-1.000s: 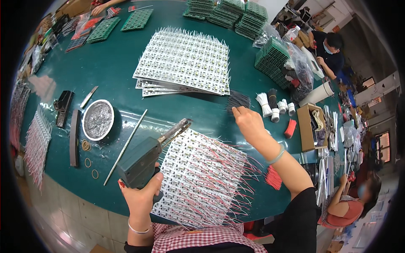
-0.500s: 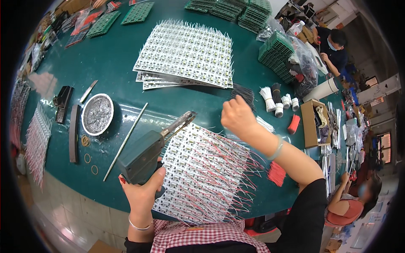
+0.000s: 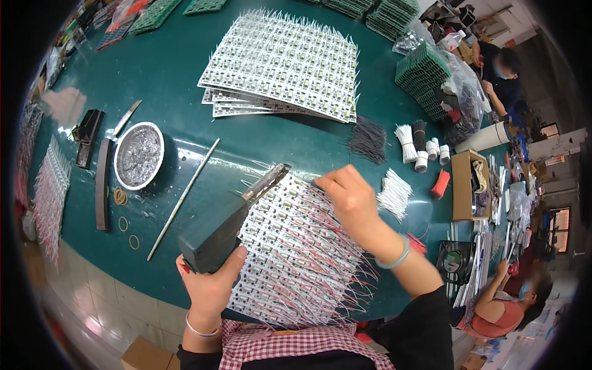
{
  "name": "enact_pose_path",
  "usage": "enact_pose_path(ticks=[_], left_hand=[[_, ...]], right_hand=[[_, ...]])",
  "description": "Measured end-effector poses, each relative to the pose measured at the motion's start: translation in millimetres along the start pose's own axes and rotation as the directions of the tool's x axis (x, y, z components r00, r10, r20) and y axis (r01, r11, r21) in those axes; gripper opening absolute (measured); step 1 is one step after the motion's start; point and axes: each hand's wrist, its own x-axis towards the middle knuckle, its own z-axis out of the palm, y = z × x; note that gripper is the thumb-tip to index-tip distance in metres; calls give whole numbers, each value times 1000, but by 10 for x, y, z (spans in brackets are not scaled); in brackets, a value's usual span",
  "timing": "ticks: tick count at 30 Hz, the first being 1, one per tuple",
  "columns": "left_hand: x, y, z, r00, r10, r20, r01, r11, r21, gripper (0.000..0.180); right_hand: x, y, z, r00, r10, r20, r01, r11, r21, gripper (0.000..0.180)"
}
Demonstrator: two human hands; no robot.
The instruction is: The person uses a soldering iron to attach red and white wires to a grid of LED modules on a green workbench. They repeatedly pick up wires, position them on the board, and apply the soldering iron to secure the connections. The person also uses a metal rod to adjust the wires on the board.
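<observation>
My left hand (image 3: pixel 213 287) grips a dark soldering gun (image 3: pixel 213 237) by its handle. The gun's metal tip reaches over the top edge of a white circuit-board panel (image 3: pixel 262 231) in front of me. Rows of thin red, white and dark wires stick out across much of that panel. At the panel's upper right corner, my right hand (image 3: pixel 353 203) pinches thumb and forefinger together. Whatever lies between those fingertips is too small to make out. Loose bundles of black wires (image 3: pixel 368 140), white wires (image 3: pixel 394 194) and red wires (image 3: pixel 417 243) lie to its right.
Beyond the panel lies a stack of white boards (image 3: pixel 277 68). On the left are a white-rimmed bowl (image 3: pixel 162 151) of silvery scraps, a brown bar (image 3: pixel 103 191) and a thin stick (image 3: pixel 185 197). Green boards (image 3: pixel 422 80), a carton (image 3: pixel 461 209) and a small fan (image 3: pixel 453 262) stand right. Two people work there.
My right hand has come down and left from beside the black wires to the panel's upper corner. My left hand still holds the soldering gun in nearly the same place.
</observation>
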Motion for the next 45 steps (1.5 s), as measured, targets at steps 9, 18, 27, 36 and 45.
enact_pose_path(ticks=[9,18,27,36,45], left_hand=[[-98,-284,50,991,108,77,-119,980,158,18],[-33,-215,187,983,104,153,-143,951,275,14],[-24,-280,206,978,120,173,-170,933,315,12],[-25,-277,228,970,148,195,-209,913,349,11],[-52,-296,201,955,202,219,-276,875,398,12]], right_hand=[[-183,-197,277,994,101,-48,-98,993,59,32],[-187,-198,271,996,82,-46,-80,996,49,32],[-181,-165,276,994,99,-39,-94,989,117,34],[-160,-174,254,993,117,-35,-112,987,118,35],[-164,-163,274,995,95,-32,-92,991,97,33]])
